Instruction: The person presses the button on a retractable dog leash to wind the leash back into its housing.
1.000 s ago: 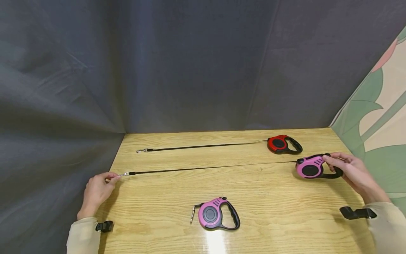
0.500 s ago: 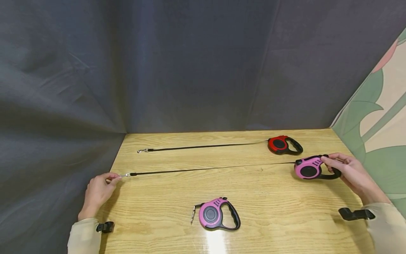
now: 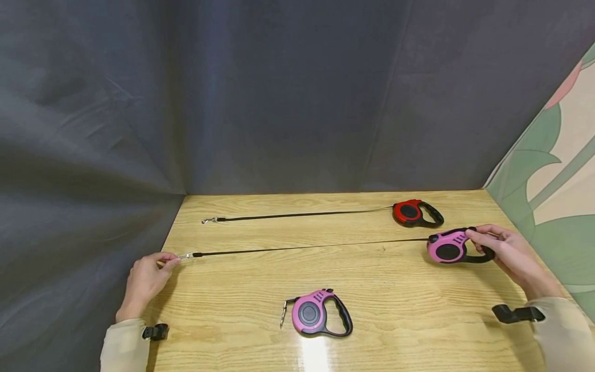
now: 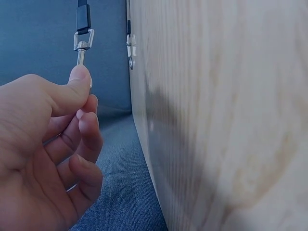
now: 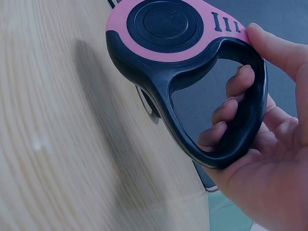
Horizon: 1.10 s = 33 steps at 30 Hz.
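My right hand (image 3: 511, 253) grips the black handle of a pink retractable dog leash (image 3: 447, 251), fingers curled through its loop and thumb near the top, as the right wrist view shows. The leash casts a shadow on the wood beside it. Its thin black strap (image 3: 307, 247) runs taut across to the left. At the strap's far end, my left hand (image 3: 146, 279) pinches the metal snap hook (image 4: 82, 54) between thumb and forefinger; the hook's tip is hidden by the fingers. A red retractable leash (image 3: 410, 212) lies behind, its strap also drawn out leftward to a snap hook (image 3: 209, 220).
A second pink retractable leash (image 3: 309, 313) lies at the front middle of the wooden table (image 3: 223, 320), strap wound in and hook at its left. Dark grey cloth (image 3: 288, 103) walls the back and left sides. A leaf-patterned panel (image 3: 553, 206) stands at the right.
My right hand has moved slightly left with the pink leash, shortening the stretch of strap. My left hand has shifted a touch to the right, still pinching the snap hook.
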Each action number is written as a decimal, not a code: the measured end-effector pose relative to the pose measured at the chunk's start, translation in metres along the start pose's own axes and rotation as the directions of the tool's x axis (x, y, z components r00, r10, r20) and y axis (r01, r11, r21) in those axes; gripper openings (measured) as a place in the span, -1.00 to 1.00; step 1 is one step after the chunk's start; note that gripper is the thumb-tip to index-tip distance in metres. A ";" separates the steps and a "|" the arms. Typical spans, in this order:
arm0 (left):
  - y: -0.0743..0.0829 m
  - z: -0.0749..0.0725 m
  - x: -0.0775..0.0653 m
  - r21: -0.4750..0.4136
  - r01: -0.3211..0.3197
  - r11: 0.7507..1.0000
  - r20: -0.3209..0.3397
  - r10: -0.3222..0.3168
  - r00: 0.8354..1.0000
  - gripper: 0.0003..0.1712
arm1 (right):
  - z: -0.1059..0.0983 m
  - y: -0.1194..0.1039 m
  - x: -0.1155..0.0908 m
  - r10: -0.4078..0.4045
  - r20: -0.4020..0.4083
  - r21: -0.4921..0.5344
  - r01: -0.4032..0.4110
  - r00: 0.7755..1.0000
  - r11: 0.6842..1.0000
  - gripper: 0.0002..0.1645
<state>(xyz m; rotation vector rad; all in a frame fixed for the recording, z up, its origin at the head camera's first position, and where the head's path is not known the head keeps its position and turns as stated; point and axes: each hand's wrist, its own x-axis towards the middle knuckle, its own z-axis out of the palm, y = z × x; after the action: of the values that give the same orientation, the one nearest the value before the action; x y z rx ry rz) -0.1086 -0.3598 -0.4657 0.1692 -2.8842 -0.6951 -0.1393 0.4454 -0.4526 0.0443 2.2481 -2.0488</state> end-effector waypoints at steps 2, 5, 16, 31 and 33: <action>0.000 0.000 0.000 0.002 -0.001 1.000 0.000 0.001 1.000 -0.70 | 0.002 0.001 0.000 -0.012 0.011 0.016 0.012 1.000 1.000 -0.76; 0.001 0.001 0.001 0.005 -0.004 1.000 -0.003 0.004 1.000 -0.71 | 0.004 0.002 0.001 -0.021 0.029 0.046 0.019 0.999 0.999 -0.76; 0.001 0.001 0.001 0.001 -0.020 1.000 0.000 0.020 1.000 -0.72 | 0.006 0.003 0.001 -0.008 0.017 0.032 0.008 1.000 0.999 -0.78; 0.004 0.001 -0.001 -0.012 -0.012 1.000 0.017 0.012 1.000 -0.70 | 0.015 0.000 0.002 0.007 0.019 -0.037 -0.006 1.000 0.999 -0.82; 0.004 0.000 0.000 -0.012 -0.013 1.000 0.018 0.014 1.000 -0.68 | 0.016 0.000 0.002 0.006 0.020 -0.027 -0.006 1.000 1.000 -0.82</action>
<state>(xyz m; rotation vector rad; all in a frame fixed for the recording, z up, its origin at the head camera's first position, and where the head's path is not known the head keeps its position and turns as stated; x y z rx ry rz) -0.1087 -0.3557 -0.4638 0.1425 -2.8954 -0.7152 -0.1401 0.4294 -0.4542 0.0277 2.2608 -2.0060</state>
